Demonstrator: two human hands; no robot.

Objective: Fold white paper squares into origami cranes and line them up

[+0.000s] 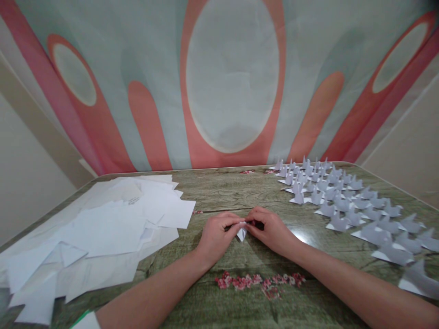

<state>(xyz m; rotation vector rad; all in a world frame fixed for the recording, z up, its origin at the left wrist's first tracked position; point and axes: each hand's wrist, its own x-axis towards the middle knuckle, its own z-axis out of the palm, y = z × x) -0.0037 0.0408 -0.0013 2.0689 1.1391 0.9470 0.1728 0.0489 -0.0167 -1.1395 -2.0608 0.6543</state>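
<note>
A small piece of folded white paper is held between my two hands just above the middle of the table. My left hand pinches its left side between thumb and fingers. On the other side, my right hand pinches it the same way, and the fingertips of both hands nearly meet at its upper edge. A pointed part of the paper hangs below the fingers toward me. The fingers cover the rest of its shape.
Loose white sheets lie in a spread pile at the left. Several rows of folded white paper birds stand along the right side. The wood-grain table has printed pink flowers near me. A patterned backdrop rises behind it.
</note>
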